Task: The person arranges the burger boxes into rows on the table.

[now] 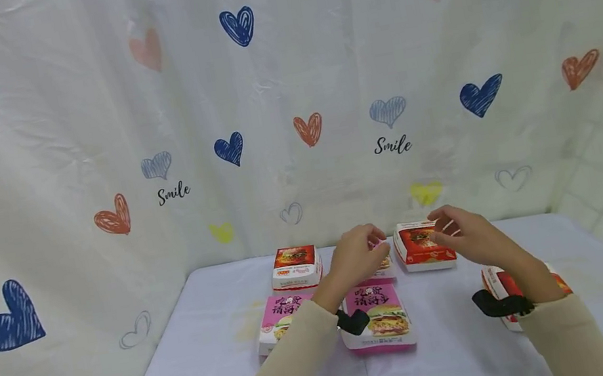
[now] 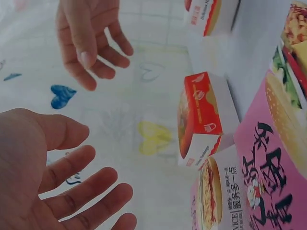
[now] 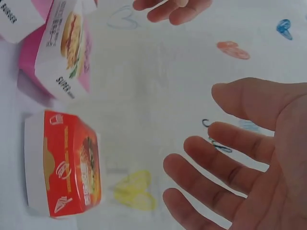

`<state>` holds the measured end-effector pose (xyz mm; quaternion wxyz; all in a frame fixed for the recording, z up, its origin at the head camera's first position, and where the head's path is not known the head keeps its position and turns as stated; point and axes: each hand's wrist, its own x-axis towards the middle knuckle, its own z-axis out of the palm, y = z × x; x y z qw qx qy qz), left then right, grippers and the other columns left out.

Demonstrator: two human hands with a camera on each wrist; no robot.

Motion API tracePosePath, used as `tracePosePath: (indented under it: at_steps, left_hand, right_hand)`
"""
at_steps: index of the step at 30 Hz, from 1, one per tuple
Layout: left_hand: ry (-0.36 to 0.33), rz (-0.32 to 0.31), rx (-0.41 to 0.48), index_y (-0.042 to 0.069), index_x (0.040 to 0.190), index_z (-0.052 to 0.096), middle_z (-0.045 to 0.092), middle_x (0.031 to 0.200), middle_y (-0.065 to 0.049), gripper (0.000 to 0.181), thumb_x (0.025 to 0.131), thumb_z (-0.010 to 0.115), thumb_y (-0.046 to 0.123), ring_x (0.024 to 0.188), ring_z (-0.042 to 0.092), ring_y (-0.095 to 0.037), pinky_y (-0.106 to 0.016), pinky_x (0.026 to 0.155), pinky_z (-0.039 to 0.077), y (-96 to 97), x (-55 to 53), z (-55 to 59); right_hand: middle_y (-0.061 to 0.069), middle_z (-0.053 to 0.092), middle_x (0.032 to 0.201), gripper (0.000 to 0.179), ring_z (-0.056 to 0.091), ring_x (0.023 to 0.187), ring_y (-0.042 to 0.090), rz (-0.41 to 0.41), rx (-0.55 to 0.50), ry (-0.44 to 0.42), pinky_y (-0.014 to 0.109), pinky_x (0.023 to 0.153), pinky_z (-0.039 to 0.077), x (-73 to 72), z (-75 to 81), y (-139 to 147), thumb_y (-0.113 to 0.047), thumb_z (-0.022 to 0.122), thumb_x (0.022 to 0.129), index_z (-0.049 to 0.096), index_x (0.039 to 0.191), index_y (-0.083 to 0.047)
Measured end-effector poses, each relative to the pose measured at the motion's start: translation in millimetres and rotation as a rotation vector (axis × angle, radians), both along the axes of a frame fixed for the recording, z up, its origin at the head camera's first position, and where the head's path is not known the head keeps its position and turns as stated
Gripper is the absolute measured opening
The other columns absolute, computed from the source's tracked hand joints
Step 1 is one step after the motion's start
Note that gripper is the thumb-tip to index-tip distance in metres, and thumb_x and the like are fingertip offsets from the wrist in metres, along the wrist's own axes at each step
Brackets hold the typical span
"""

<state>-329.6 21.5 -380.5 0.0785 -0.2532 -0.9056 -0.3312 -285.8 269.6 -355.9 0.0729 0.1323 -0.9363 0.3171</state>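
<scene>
My left hand (image 1: 357, 253) hovers over a pink burger box (image 1: 384, 265) at the back, which it partly covers in the head view. Its fingers (image 2: 91, 191) are spread and hold nothing. To the right, my right hand (image 1: 467, 233) hangs in the air beside a red-and-white burger box (image 1: 424, 246), with relaxed fingers (image 3: 206, 187) and an empty palm. In the right wrist view that red box (image 3: 72, 163) stands apart from the fingers. Nearer the front lies another pink burger box (image 1: 378, 316), under the left wrist.
One more pink burger box (image 1: 281, 318) lies at left, partly behind the left sleeve. A red-and-white box (image 1: 295, 267) stands at the back left. Under the right wrist sits another red-and-white box (image 1: 493, 282). A curtain (image 1: 319, 78) with printed hearts hangs behind the white table (image 1: 198, 358).
</scene>
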Motion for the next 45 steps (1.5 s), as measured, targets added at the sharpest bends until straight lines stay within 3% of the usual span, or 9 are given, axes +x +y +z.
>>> tracePosePath:
  at_steps: [7, 11, 16, 20, 25, 28, 32, 38, 45]
  left_hand:
    - [-0.064, 0.073, 0.036, 0.020, 0.107, 0.072, 0.071, 0.103, 0.003, 0.014, 0.098, 0.066, 0.030, 0.085, 0.062, -0.008, -0.024, 0.069, 0.051, 40.9, -22.0, -7.5]
    - [-0.111, 0.099, 0.011, 0.021, 0.106, 0.072, 0.070, 0.101, 0.005, 0.013, 0.097, 0.067, 0.027, 0.079, 0.059, -0.007, -0.024, 0.067, 0.049, 59.6, -30.2, -20.1]
    - [-0.095, 0.084, -0.069, 0.017, 0.116, 0.072, 0.072, 0.096, 0.004, 0.022, 0.096, 0.068, 0.025, 0.071, 0.055, -0.010, -0.025, 0.062, 0.046, 79.4, -35.2, -32.7]
    - [-0.094, 0.079, -0.180, 0.019, 0.123, 0.071, 0.073, 0.110, 0.005, 0.030, 0.095, 0.070, 0.028, 0.082, 0.057, -0.008, -0.025, 0.070, 0.049, 92.8, -30.4, -37.7]
    - [-0.185, 0.141, -0.276, 0.025, 0.134, 0.063, 0.063, 0.126, 0.004, 0.044, 0.093, 0.072, 0.039, 0.095, 0.056, -0.011, -0.030, 0.084, 0.051, 105.0, -20.5, -42.5]
    - [-0.222, 0.184, -0.285, 0.027, 0.137, 0.061, 0.063, 0.128, 0.003, 0.048, 0.093, 0.071, 0.042, 0.101, 0.057, -0.014, -0.033, 0.088, 0.051, 109.0, -19.1, -44.1]
    - [-0.221, 0.184, -0.283, 0.027, 0.135, 0.062, 0.066, 0.126, 0.005, 0.046, 0.092, 0.071, 0.042, 0.101, 0.058, -0.015, -0.034, 0.089, 0.050, 110.8, -20.5, -46.9]
    - [-0.244, 0.164, -0.231, 0.025, 0.130, 0.064, 0.069, 0.119, 0.004, 0.043, 0.091, 0.074, 0.041, 0.089, 0.057, -0.016, -0.033, 0.081, 0.051, 112.4, -21.3, -51.1]
    - [-0.257, 0.159, -0.201, 0.022, 0.129, 0.066, 0.068, 0.118, 0.001, 0.043, 0.091, 0.075, 0.040, 0.087, 0.054, -0.017, -0.033, 0.077, 0.050, 112.5, -18.9, -51.7]
  right_hand:
    - [0.033, 0.059, 0.125, 0.044, 0.060, 0.110, 0.046, -0.035, 0.154, -0.170, 0.057, 0.088, 0.056, -50.4, 0.0, 24.7, -0.023, 0.057, 0.103, 0.050, 0.133, 0.008]
    - [0.037, 0.056, 0.131, 0.045, 0.060, 0.112, 0.048, -0.048, 0.196, -0.297, 0.059, 0.092, 0.053, -69.0, -12.3, 37.9, -0.023, 0.054, 0.103, 0.046, 0.135, 0.008]
    - [0.037, 0.055, 0.133, 0.050, 0.060, 0.115, 0.049, -0.035, 0.223, -0.333, 0.059, 0.092, 0.052, -84.7, -28.0, 46.6, -0.019, 0.054, 0.103, 0.042, 0.141, 0.010]
    - [0.039, 0.050, 0.140, 0.052, 0.054, 0.125, 0.054, -0.035, 0.261, -0.338, 0.064, 0.098, 0.047, -88.5, -34.1, 47.8, -0.017, 0.052, 0.103, 0.038, 0.144, 0.012]
    - [0.041, 0.047, 0.142, 0.050, 0.050, 0.127, 0.054, -0.049, 0.297, -0.371, 0.065, 0.102, 0.044, -89.5, -41.5, 46.0, -0.015, 0.048, 0.103, 0.038, 0.144, 0.012]
    - [0.038, 0.052, 0.135, 0.053, 0.058, 0.113, 0.045, -0.076, 0.273, -0.416, 0.058, 0.097, 0.049, -94.0, -45.8, 45.7, -0.015, 0.047, 0.103, 0.033, 0.147, 0.011]
    - [0.032, 0.056, 0.122, 0.061, 0.059, 0.091, 0.032, -0.101, 0.236, -0.465, 0.046, 0.082, 0.053, -98.1, -46.8, 45.9, -0.015, 0.048, 0.101, 0.025, 0.151, 0.012]
    - [0.014, 0.053, 0.084, 0.065, 0.048, 0.067, 0.018, -0.068, 0.180, -0.500, 0.031, 0.063, 0.043, -98.4, -44.8, 43.2, -0.015, 0.052, 0.098, 0.024, 0.150, 0.012]
    - [0.034, 0.052, 0.120, 0.065, 0.061, 0.083, 0.029, -0.064, 0.134, -0.524, 0.039, 0.073, 0.055, -97.6, -43.4, 41.8, -0.015, 0.055, 0.095, 0.028, 0.147, 0.012]
